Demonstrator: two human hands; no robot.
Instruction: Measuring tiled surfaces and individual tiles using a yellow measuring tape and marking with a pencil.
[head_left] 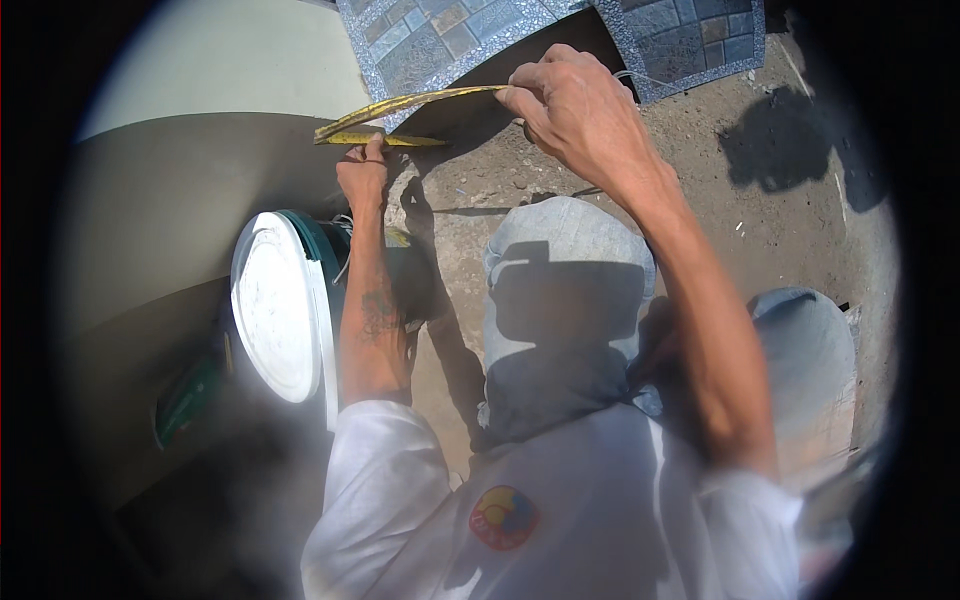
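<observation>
Yellow tape (430,96) is out near the stone-pattern panel (480,22). Left hand (362,180) pinches its lower run, right hand (585,110) grips the upper. I'd say unrolling's done, but it's folded back sharply, so not straight yet.

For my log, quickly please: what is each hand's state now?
Left hand: closed, holding the thin yellow measuring tape.
Right hand: closed, holding this tape too.
</observation>
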